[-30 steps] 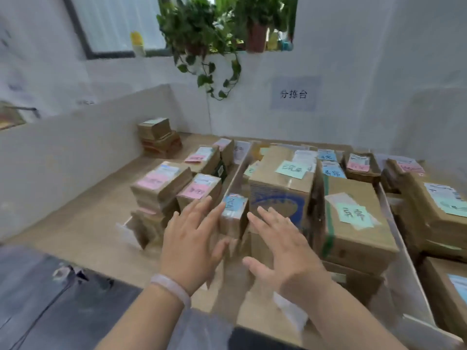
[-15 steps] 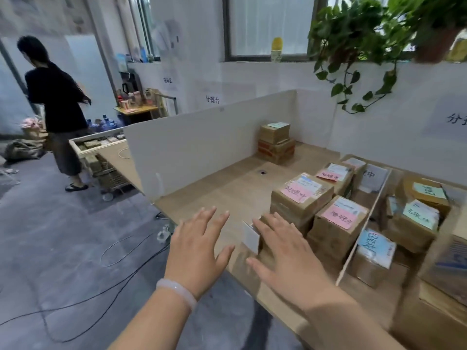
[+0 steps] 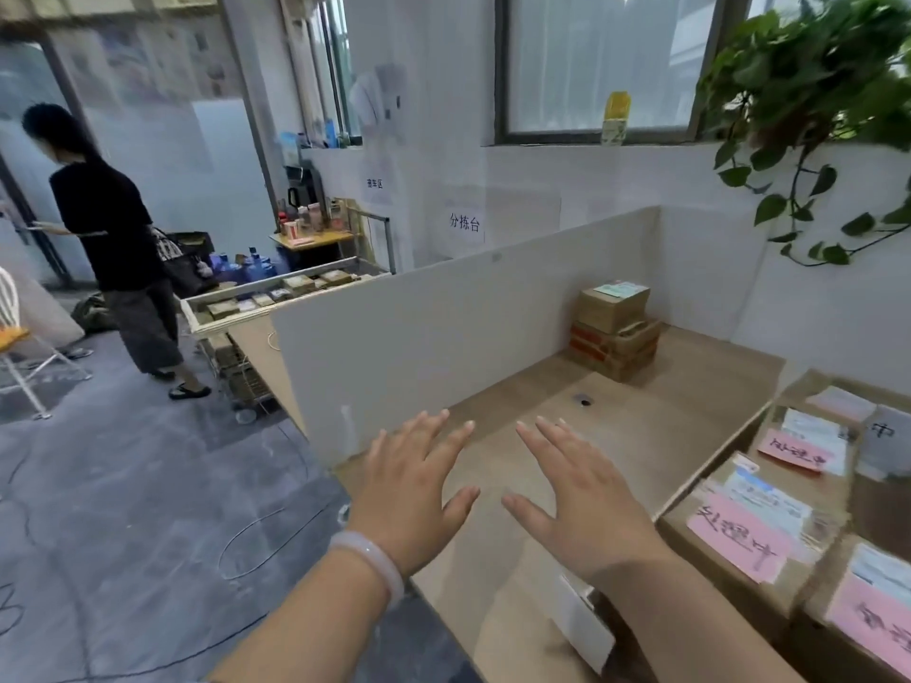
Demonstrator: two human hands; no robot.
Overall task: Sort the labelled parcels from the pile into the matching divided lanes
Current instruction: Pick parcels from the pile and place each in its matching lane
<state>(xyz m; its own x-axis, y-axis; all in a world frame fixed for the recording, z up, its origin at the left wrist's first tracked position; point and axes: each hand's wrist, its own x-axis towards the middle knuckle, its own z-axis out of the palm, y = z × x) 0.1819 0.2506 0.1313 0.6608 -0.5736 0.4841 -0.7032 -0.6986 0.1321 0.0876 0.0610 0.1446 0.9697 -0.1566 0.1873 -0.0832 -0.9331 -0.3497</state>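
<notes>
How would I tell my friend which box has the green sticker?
Find the hanging plant by the window. Lower left of it, in the far corner of the table beside the white divider, stands a small stack of boxes. The top box has a pale green label; the nearer parcels wear pink ones.
</notes>
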